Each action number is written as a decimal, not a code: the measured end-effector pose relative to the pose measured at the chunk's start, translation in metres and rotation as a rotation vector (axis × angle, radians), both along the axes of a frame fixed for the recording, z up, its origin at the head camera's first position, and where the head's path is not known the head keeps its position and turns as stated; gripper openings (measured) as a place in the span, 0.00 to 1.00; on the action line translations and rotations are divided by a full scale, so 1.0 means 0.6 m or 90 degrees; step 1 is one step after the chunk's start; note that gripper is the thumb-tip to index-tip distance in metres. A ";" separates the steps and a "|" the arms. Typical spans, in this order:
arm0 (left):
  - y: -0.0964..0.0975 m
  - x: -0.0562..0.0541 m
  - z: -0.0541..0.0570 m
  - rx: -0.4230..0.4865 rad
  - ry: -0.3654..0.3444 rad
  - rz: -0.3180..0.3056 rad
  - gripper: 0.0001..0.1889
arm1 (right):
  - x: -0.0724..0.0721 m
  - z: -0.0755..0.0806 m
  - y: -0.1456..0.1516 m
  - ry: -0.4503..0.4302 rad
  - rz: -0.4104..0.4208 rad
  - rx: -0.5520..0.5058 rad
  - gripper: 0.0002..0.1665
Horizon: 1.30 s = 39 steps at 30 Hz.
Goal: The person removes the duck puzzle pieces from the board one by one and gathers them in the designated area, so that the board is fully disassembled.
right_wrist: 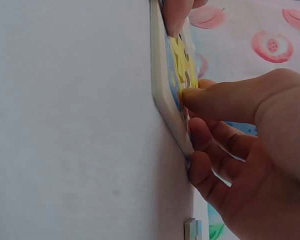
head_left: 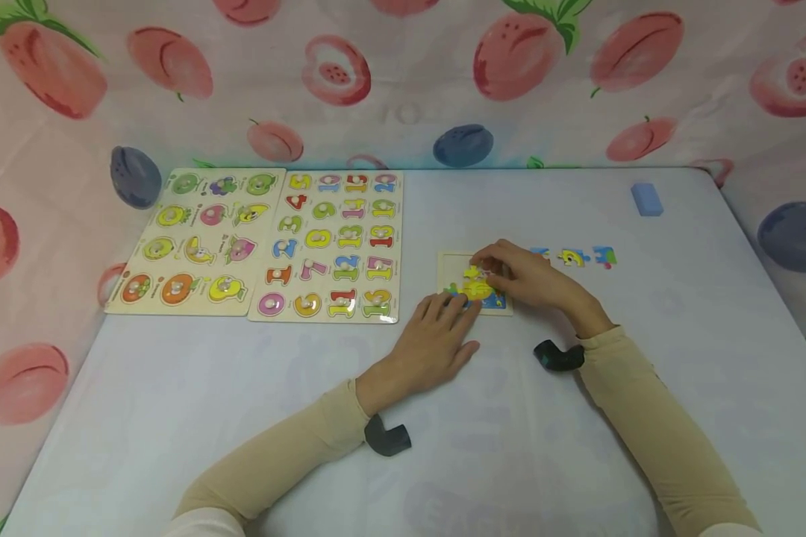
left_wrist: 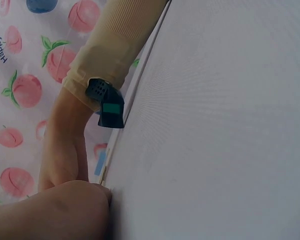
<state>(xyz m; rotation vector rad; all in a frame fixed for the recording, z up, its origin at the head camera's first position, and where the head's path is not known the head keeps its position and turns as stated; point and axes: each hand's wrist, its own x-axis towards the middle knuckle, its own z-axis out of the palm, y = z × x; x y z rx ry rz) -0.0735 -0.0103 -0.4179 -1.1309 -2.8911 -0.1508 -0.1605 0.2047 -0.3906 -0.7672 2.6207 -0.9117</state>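
1. Resting the left hand (head_left: 436,339) on the near left part of the small puzzle board (head_left: 453,267), with fingers pretty straight and a bit apart, thumb out to the side.
2. Curling the right hand (head_left: 530,276) over the board's right side, probably pinching a yellow puzzle piece (head_left: 472,273) between thumb and index finger, but too covered up to swear to it.
3. Showing yellow and blue bits in the board's near half.
4. Seeing loose puzzle pieces (head_left: 573,258) in a row just right of that hand.
5. Spotting a blue block (head_left: 647,200) far right, plus number board (head_left: 325,312) and fruit board (head_left: 154,306) side by side, left.
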 end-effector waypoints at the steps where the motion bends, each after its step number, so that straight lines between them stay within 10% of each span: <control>1: 0.000 0.000 0.000 0.000 0.000 0.000 0.31 | 0.000 -0.001 0.000 0.001 -0.005 -0.001 0.19; 39: -0.002 0.001 0.002 -0.004 -0.024 0.005 0.31 | 0.014 0.029 0.013 -0.030 -0.092 -0.132 0.06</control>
